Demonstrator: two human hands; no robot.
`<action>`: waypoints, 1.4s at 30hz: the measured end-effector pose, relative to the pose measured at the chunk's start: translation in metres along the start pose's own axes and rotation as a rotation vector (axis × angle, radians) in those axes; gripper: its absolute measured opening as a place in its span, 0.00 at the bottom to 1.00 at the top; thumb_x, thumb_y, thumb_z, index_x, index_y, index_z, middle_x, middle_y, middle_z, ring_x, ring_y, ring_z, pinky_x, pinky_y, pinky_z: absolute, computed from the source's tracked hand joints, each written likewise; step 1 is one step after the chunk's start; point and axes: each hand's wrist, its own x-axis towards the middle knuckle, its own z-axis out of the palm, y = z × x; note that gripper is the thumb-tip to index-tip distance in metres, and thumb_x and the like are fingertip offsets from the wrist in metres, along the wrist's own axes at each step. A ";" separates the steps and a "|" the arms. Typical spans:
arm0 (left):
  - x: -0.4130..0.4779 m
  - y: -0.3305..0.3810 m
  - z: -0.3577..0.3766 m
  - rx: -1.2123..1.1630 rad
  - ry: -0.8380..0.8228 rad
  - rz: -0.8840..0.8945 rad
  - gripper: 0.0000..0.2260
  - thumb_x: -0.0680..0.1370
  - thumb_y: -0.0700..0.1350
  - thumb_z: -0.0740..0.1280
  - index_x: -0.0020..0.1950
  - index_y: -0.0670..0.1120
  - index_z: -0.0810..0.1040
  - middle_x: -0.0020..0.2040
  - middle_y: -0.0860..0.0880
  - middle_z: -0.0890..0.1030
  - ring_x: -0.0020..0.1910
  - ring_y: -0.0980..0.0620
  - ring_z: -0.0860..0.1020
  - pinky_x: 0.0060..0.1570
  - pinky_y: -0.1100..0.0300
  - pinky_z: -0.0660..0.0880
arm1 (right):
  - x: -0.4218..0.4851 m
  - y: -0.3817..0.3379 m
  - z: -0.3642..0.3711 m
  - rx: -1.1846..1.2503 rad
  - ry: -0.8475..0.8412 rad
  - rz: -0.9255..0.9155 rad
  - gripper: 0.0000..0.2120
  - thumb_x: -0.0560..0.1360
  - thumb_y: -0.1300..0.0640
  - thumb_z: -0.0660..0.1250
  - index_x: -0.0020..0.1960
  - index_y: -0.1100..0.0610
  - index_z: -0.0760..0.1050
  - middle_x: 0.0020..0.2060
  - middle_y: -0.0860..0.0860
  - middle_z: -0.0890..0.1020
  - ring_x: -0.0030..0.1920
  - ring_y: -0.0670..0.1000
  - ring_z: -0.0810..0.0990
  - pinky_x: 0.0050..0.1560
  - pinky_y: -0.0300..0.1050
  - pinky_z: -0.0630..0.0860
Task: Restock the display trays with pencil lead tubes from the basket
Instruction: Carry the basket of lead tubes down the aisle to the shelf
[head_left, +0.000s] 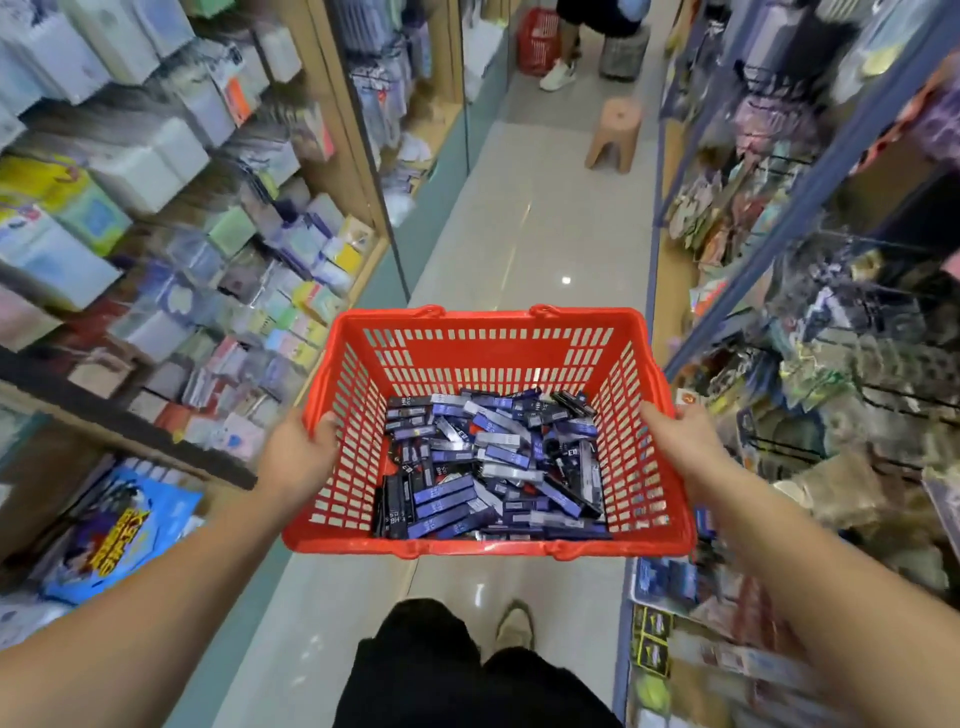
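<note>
A red plastic basket (488, 343) is held out in front of me over the aisle floor. Its bottom is covered with several blue, black and silver pencil lead tubes (493, 462) lying in a loose heap. My left hand (298, 452) grips the basket's left rim, thumb over the edge. My right hand (680, 441) grips the right rim the same way. No display trays can be made out among the blurred shelves.
Shelves of stationery line the aisle, the left shelves (171, 270) and the right racks (831, 322). A brown stool (615, 132) stands ahead in the aisle. Farther back a person (576, 47) stands by another red basket (540, 41). Tiled floor (530, 244) runs between.
</note>
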 end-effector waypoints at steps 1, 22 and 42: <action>0.014 0.014 0.003 0.004 -0.008 -0.002 0.13 0.85 0.51 0.61 0.58 0.41 0.74 0.36 0.51 0.79 0.29 0.54 0.78 0.31 0.62 0.72 | 0.016 -0.014 -0.002 -0.018 0.001 -0.014 0.15 0.82 0.48 0.66 0.57 0.60 0.77 0.44 0.58 0.86 0.42 0.59 0.87 0.46 0.55 0.84; 0.428 0.314 0.142 -0.102 -0.038 0.054 0.11 0.84 0.48 0.65 0.56 0.41 0.77 0.50 0.37 0.84 0.45 0.38 0.81 0.46 0.50 0.73 | 0.459 -0.258 -0.012 0.256 0.133 0.245 0.28 0.64 0.43 0.81 0.51 0.63 0.80 0.40 0.60 0.87 0.40 0.63 0.88 0.51 0.68 0.82; 0.725 0.632 0.303 -0.087 -0.047 -0.004 0.13 0.85 0.50 0.62 0.58 0.40 0.78 0.38 0.50 0.81 0.31 0.56 0.77 0.33 0.61 0.72 | 0.851 -0.525 -0.113 -0.097 -0.013 -0.068 0.12 0.85 0.50 0.61 0.59 0.58 0.72 0.38 0.49 0.80 0.23 0.37 0.78 0.21 0.28 0.68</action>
